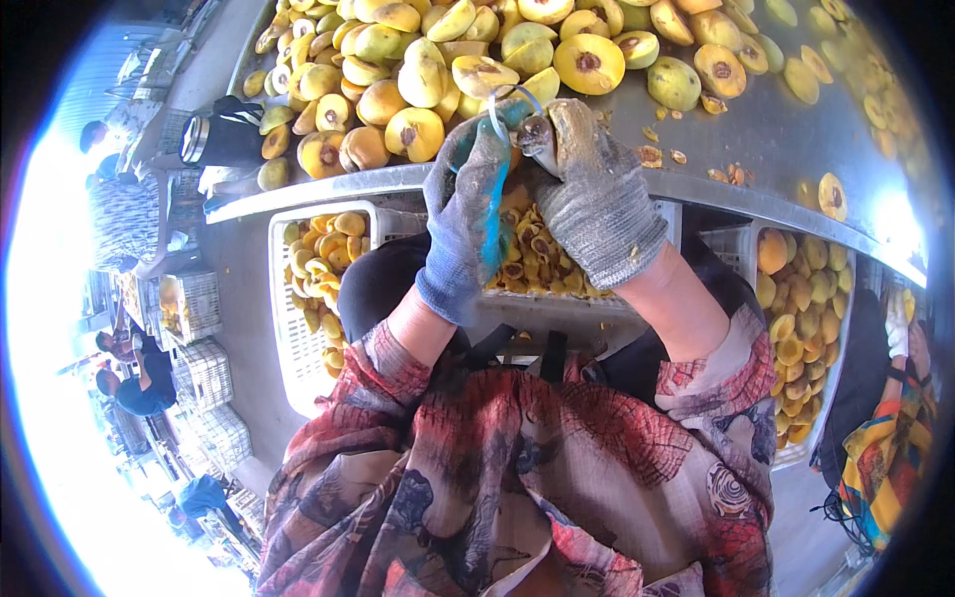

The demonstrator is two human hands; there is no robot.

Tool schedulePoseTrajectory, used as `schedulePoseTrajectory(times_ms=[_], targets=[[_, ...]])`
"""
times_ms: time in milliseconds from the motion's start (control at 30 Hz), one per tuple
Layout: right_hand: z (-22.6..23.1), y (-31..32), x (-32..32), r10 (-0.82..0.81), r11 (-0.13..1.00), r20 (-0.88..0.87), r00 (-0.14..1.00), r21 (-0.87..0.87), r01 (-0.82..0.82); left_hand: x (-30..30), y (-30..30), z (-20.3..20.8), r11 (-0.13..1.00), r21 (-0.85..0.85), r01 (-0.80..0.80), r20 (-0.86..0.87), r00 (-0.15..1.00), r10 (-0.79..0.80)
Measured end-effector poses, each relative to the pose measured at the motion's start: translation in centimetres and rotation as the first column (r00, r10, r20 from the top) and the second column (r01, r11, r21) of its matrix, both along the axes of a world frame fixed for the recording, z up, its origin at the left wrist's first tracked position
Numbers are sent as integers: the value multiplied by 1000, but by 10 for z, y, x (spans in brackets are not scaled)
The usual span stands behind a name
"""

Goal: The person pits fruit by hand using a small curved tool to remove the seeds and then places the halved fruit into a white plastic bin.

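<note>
Both my gloved hands meet over the near edge of a metal table. My right hand, in a worn grey knit glove, is closed around a pitting tool with a dark rounded end and a thin bent metal loop. Against the loop, my left hand curls its fingers, in a blue-grey glove with turquoise coating. Whatever lies inside the left fingers is hidden. Just beyond the hands spreads a heap of halved yellow peaches, some with brown pits showing.
Below the table edge, a white crate of peach halves stands left, and another crate of them right. Small fruit pieces lie between my knees. A dark flask is at the table's left corner. A co-worker's arm shows far right.
</note>
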State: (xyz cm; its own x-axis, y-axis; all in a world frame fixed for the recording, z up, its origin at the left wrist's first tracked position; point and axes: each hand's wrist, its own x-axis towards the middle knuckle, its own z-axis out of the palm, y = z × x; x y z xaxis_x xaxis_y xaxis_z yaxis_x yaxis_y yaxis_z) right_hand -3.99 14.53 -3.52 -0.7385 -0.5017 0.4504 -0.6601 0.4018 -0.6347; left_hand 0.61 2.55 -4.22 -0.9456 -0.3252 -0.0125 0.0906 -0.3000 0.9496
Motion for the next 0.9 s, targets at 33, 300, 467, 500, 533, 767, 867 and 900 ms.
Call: schedulePoseTrajectory(times_ms=[33,300,467,500,533,767,867,900], targets=[[1,-2,1,29,999,21,999,-16,-29,-1,1,8,992,-123,11,-9,1000,-12],[1,-10,13,81,997,312,947,-43,-71,-9,-23,14,1000,-23,9,-67,998,-11],[-17,-18,17,52,945,142,988,312,-95,0,-16,12,994,108,16,-111,994,-4],[-12,-20,19,41,956,186,982,277,-92,1,-15,11,995,101,22,-129,992,-9],[-9,-20,20,26,966,231,973,243,-83,1,-15,11,995,95,33,-147,989,-19],[-20,-22,25,-13,959,173,985,281,-37,-1,-10,8,986,-140,-96,-249,967,59],[-20,-22,26,-13,963,180,984,268,-37,-2,-9,11,982,-158,-106,-256,965,63],[-22,-22,25,-11,954,180,984,296,-43,-3,-9,12,989,-112,-93,-250,966,62]])
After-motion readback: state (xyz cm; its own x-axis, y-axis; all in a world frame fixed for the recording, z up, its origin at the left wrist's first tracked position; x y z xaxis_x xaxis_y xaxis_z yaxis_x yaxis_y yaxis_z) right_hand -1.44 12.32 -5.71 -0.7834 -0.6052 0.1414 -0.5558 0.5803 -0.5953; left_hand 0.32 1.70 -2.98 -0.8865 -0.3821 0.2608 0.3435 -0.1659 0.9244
